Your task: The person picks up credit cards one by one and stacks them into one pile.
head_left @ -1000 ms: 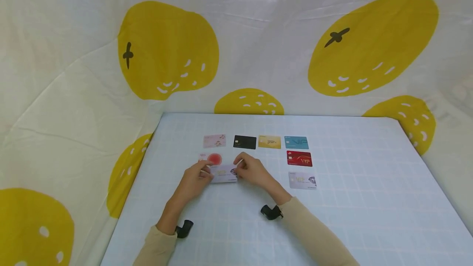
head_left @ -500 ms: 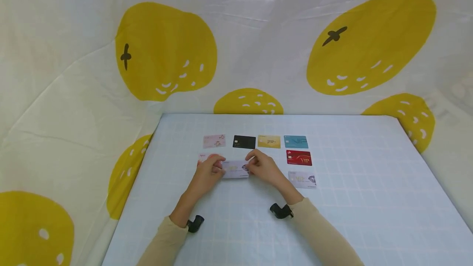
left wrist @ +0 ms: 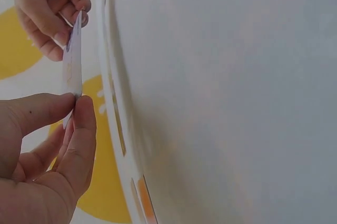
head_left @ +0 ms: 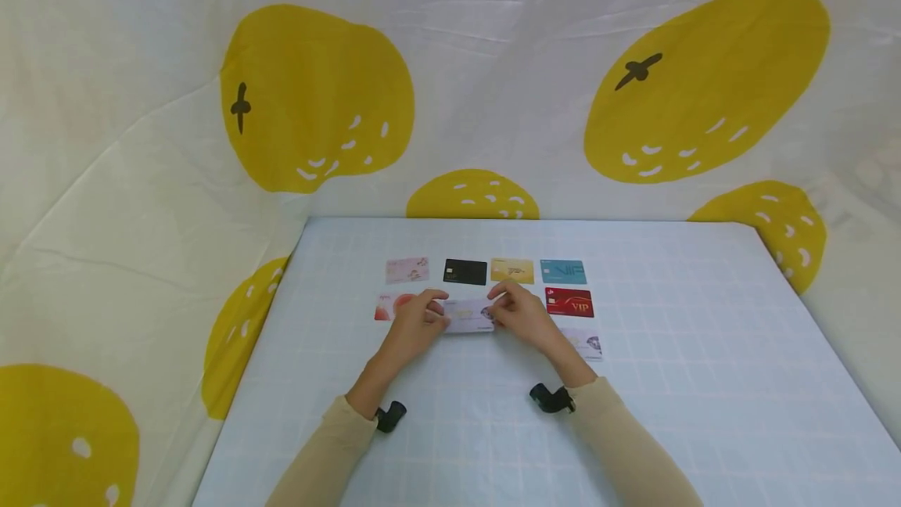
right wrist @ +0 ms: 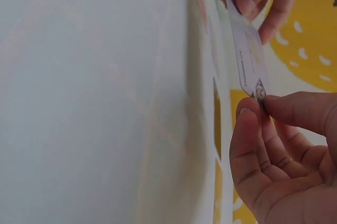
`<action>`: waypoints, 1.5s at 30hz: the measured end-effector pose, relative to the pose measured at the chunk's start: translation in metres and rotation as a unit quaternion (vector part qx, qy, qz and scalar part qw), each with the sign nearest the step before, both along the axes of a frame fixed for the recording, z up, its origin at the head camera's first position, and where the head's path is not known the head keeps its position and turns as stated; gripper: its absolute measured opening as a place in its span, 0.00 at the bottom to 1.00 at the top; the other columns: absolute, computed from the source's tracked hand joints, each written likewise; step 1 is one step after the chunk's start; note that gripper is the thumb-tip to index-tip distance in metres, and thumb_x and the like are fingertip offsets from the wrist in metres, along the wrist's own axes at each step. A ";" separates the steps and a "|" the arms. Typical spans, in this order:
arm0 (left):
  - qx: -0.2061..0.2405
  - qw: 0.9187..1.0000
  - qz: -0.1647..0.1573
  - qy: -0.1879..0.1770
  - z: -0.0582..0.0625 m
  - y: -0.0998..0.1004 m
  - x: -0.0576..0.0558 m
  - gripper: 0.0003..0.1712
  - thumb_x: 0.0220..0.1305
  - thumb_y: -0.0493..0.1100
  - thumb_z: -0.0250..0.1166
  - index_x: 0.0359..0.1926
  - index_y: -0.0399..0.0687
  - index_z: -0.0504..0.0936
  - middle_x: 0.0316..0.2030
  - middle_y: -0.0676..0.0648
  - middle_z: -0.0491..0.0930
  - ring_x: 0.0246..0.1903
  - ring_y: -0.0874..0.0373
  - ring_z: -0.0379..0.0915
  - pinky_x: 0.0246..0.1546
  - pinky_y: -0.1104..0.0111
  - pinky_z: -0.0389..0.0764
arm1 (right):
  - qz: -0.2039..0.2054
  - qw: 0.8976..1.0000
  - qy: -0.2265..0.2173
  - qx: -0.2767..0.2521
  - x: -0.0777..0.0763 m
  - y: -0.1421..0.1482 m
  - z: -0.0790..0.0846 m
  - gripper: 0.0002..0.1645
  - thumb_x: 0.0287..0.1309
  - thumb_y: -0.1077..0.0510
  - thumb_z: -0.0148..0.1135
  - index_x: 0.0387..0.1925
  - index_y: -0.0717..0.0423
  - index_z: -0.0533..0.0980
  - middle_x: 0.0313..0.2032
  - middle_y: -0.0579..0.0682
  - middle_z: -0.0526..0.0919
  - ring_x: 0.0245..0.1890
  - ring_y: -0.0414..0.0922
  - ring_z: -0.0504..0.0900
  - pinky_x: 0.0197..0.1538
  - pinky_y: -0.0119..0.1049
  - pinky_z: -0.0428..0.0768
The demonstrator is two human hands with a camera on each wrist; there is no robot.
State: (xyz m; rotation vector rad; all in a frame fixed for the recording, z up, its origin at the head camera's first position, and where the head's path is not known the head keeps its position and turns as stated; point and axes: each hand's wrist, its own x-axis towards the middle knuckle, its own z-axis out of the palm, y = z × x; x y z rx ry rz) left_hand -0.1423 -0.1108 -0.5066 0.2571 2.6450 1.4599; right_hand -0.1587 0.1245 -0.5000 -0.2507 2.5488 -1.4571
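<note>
A pale lilac card (head_left: 468, 316) with a dark pattern at its right end is held over the table by both hands. Thumb and fingers of my left hand (head_left: 414, 327) pinch its left end, and those of my right hand (head_left: 526, 319) pinch its right end. Seen edge-on in the left wrist view, the card (left wrist: 72, 69) is tilted and thin. The right wrist view shows its printed face (right wrist: 248, 50). Behind my left hand, a white card with red circles (head_left: 385, 307) is partly hidden. A similar lilac card (head_left: 590, 344) lies partly behind my right wrist.
Along the back lie a pink card (head_left: 407, 270), a black card (head_left: 464, 271), a gold card (head_left: 511, 269) and a teal card (head_left: 563, 271). A red VIP card (head_left: 570, 302) is below the teal one. The pale table (head_left: 704, 382) meets a fruit-print curtain (head_left: 493, 100).
Both hands have moved to the right and slightly away with the lilac card between them. More of the red-circle card shows at left, while my right wrist now covers part of the other lilac card.
</note>
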 end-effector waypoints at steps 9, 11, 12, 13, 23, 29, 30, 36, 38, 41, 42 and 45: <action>0.017 1.000 0.003 -0.002 0.000 0.011 -0.007 0.19 0.65 0.38 0.69 0.56 0.42 0.79 0.40 0.48 0.82 0.39 0.54 0.81 0.42 0.61 0.83 | -0.020 0.999 -0.032 -0.002 -0.005 0.013 0.000 0.12 0.65 0.60 0.66 0.48 0.53 0.75 0.38 0.49 0.84 0.34 0.47 0.81 0.40 0.37 0.82; 0.020 1.000 0.008 -0.009 0.000 0.012 -0.007 0.19 0.66 0.41 0.68 0.56 0.42 0.79 0.42 0.47 0.82 0.40 0.54 0.81 0.43 0.61 0.83 | -0.025 0.999 -0.039 -0.004 -0.006 0.014 0.000 0.12 0.65 0.60 0.66 0.48 0.54 0.75 0.38 0.49 0.84 0.35 0.47 0.81 0.40 0.37 0.83; 0.020 1.000 0.009 -0.011 -0.001 0.013 -0.007 0.19 0.67 0.42 0.68 0.56 0.42 0.79 0.43 0.47 0.82 0.40 0.54 0.81 0.44 0.61 0.83 | -0.027 0.999 -0.041 -0.003 -0.006 0.015 0.000 0.12 0.65 0.60 0.66 0.48 0.54 0.75 0.38 0.50 0.84 0.35 0.47 0.81 0.40 0.37 0.83; 0.019 1.000 0.010 -0.014 -0.002 0.014 -0.008 0.19 0.67 0.43 0.67 0.56 0.42 0.79 0.43 0.47 0.82 0.41 0.54 0.81 0.44 0.61 0.83 | -0.029 0.999 -0.042 -0.002 -0.007 0.015 0.000 0.12 0.65 0.60 0.66 0.48 0.54 0.75 0.38 0.50 0.84 0.34 0.47 0.81 0.40 0.37 0.83; 0.015 0.999 0.003 -0.040 -0.011 0.020 -0.015 0.20 0.68 0.46 0.66 0.56 0.41 0.81 0.48 0.45 0.82 0.45 0.52 0.80 0.48 0.59 0.81 | -0.044 0.998 -0.047 0.018 -0.010 0.018 -0.004 0.13 0.64 0.59 0.67 0.48 0.56 0.76 0.39 0.51 0.83 0.35 0.47 0.82 0.40 0.37 0.83; 0.012 0.998 0.000 -0.062 -0.010 0.023 -0.014 0.22 0.68 0.48 0.65 0.58 0.41 0.80 0.50 0.45 0.82 0.46 0.52 0.79 0.50 0.57 0.80 | -0.057 0.997 -0.047 0.037 -0.011 0.018 -0.006 0.12 0.64 0.59 0.66 0.47 0.57 0.78 0.39 0.51 0.82 0.35 0.47 0.81 0.41 0.37 0.83; 0.011 0.998 0.001 -0.069 -0.009 0.024 -0.013 0.22 0.68 0.48 0.65 0.59 0.41 0.80 0.51 0.45 0.82 0.46 0.52 0.79 0.50 0.57 0.80 | -0.060 0.996 -0.046 0.040 -0.011 0.018 -0.006 0.12 0.64 0.59 0.66 0.47 0.57 0.79 0.39 0.51 0.81 0.35 0.47 0.81 0.42 0.37 0.83; 0.004 0.996 0.004 -0.088 -0.007 0.027 -0.011 0.22 0.69 0.48 0.64 0.59 0.42 0.80 0.51 0.46 0.81 0.46 0.51 0.79 0.50 0.58 0.80 | -0.061 0.996 -0.042 0.056 -0.010 0.018 -0.006 0.13 0.65 0.58 0.65 0.49 0.58 0.79 0.40 0.51 0.82 0.35 0.47 0.81 0.42 0.37 0.83; 0.001 0.996 0.002 -0.090 -0.007 0.028 -0.010 0.23 0.69 0.48 0.64 0.60 0.42 0.79 0.51 0.46 0.82 0.47 0.51 0.79 0.49 0.58 0.81 | -0.062 0.995 -0.041 0.061 -0.009 0.018 -0.006 0.14 0.65 0.58 0.65 0.49 0.58 0.79 0.41 0.52 0.82 0.36 0.47 0.81 0.42 0.37 0.83; -0.002 0.995 0.001 -0.097 -0.007 0.028 -0.010 0.23 0.69 0.49 0.64 0.60 0.42 0.79 0.51 0.46 0.81 0.47 0.52 0.79 0.49 0.59 0.81 | -0.059 0.995 -0.039 0.064 -0.008 0.018 -0.007 0.14 0.65 0.58 0.65 0.50 0.59 0.79 0.42 0.52 0.82 0.36 0.47 0.81 0.42 0.38 0.83; -0.002 0.995 0.000 -0.099 -0.007 0.029 -0.011 0.23 0.69 0.49 0.64 0.60 0.42 0.79 0.51 0.46 0.81 0.47 0.52 0.79 0.49 0.59 0.81 | -0.059 0.995 -0.038 0.064 -0.008 0.019 -0.008 0.14 0.65 0.58 0.65 0.49 0.59 0.79 0.42 0.52 0.82 0.36 0.47 0.81 0.42 0.38 0.83; -0.002 0.994 0.000 -0.106 -0.007 0.029 -0.011 0.24 0.70 0.50 0.64 0.61 0.43 0.79 0.51 0.46 0.81 0.46 0.53 0.79 0.49 0.60 0.81 | -0.056 0.996 -0.036 0.064 -0.008 0.019 -0.009 0.14 0.65 0.58 0.65 0.49 0.59 0.79 0.42 0.52 0.82 0.37 0.48 0.80 0.42 0.38 0.83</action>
